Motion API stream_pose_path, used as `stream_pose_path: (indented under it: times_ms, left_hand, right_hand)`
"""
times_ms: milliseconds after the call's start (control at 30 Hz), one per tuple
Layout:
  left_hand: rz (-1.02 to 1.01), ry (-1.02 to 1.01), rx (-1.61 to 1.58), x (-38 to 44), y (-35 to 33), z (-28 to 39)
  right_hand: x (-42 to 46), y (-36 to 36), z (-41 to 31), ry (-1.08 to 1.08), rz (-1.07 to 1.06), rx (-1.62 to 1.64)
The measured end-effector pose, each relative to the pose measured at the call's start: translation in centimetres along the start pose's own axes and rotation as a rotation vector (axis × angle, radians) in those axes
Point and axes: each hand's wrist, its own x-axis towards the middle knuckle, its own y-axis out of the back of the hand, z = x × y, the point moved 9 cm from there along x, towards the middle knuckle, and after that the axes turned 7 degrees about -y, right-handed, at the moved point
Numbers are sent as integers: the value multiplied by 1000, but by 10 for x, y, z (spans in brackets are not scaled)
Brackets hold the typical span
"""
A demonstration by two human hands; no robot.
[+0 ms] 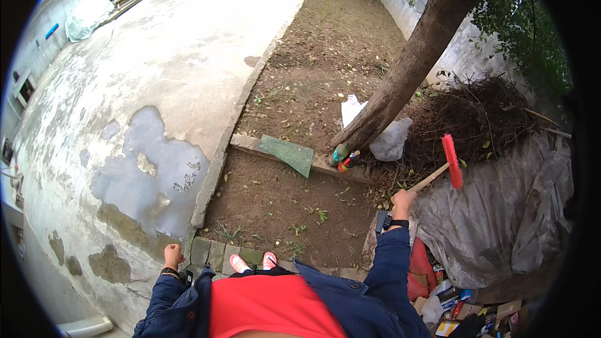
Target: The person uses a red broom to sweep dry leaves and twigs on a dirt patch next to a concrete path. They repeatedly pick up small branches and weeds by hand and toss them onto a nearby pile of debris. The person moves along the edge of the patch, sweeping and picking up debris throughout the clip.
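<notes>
My right hand [403,200] grips the wooden handle [429,177] of a brush or broom with red bristles [452,161]. Its head is raised beside the brushwood pile and the grey plastic sheet. At the lower left, my left hand [173,256] is curled over the edge of the concrete, with nothing visible in it. Ahead of my feet lies bare soil [281,206] with small weeds. A green glass or plastic sheet [288,152] rests over a low kerb, and two bottles [341,152] stand by the trunk's foot.
A leaning tree trunk [404,75] rises at the right, with white plastic bags [392,140] at its base. Beyond are a brushwood pile [474,112] and a grey plastic sheet [493,211]. Mixed rubbish [460,310] lies lower right. Puddles [141,173] spot the concrete yard [188,51].
</notes>
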Motion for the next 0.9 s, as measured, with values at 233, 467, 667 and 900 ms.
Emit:
stream_pose_path:
  times_ms: [233, 467, 667, 900]
  left_hand:
    - [-18, 12, 76, -23, -20, -2]
    - [-11, -80, 115, 1, -44, 33]
    - [-43, -109, 208, -7, -64, 35]
    - [-20, 14, 127, -28, -50, -10]
  right_hand:
    - [-138, -141, 0, 227, -498, -417]
    - [-100, -42, 21, 167, -504, -163]
    - [-1, -5, 28, 64, -290, 331]
    - [-35, -86, 45, 197, -210, -164]
